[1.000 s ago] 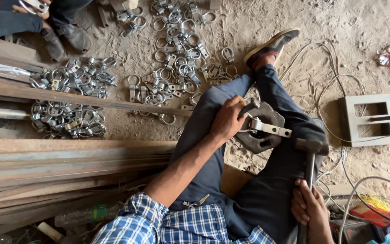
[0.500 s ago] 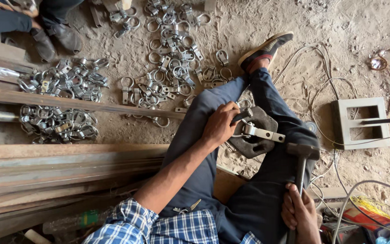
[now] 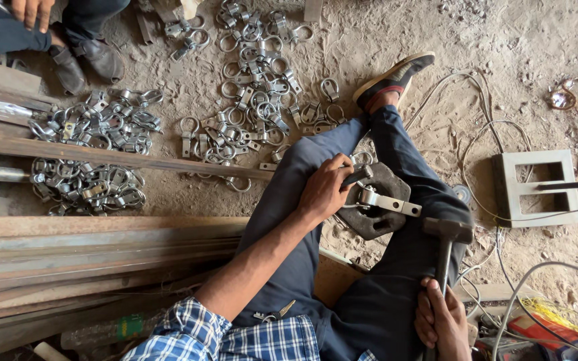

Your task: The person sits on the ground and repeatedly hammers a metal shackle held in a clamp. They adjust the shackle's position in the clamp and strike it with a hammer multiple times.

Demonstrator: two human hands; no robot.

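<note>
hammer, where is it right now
In the head view the hammer is at lower right, its handle gripped by the right hand, its head raised just right of the dark metal block between the person's legs.

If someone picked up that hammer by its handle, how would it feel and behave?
The hammer would probably feel head-heavy: a blocky dark head sits on a slim handle, so it may tip forward. It looks rigid, not floppy. The right hand grips low on the handle, which suggests leverage for swinging.
</note>
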